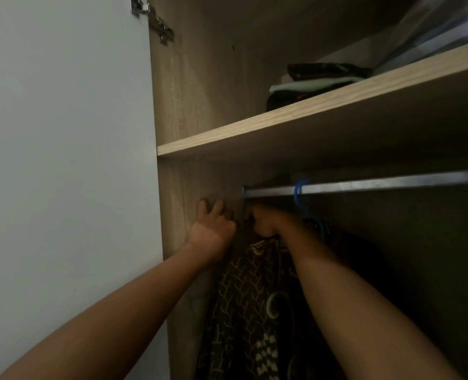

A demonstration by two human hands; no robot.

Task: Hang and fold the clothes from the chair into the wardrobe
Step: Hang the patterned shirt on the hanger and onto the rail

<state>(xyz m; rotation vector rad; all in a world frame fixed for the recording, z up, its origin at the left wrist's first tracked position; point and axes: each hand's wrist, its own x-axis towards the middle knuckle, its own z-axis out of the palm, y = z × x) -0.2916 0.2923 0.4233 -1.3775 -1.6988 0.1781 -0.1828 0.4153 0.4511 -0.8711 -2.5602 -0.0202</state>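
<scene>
A dark brown patterned garment (243,292) hangs inside the wardrobe, at the far left end of the hanging space, its top bunched just below the metal rail (364,185). The right hand (263,220) is closed in a fist at the top of this garment, apparently gripping its hanger or collar; which one I cannot tell, since the fist and the shadow hide it. The left hand (213,229) sits just beside it, against the wardrobe's side panel (183,105), fingers loosely curled and partly spread, touching the garment's upper edge; whether it grips cloth is unclear.

The step in hand looks like the hanging one: getting this garment's hook over the rail, or settling it once hooked. The next move probably calls for lifting the top up to the rail in the narrow gap beside the panel, then letting the cloth drop straight.

A blue hanger (300,196) already hooks over the rail just to the right, with dark clothing below it, so room is tight.

Above, a wooden shelf (282,122) carries a small stack of folded clothes (317,83), dark and pale green. A metal hinge (158,26) shows at the top left, beside the pale wardrobe door (62,160). The interior is dim.
</scene>
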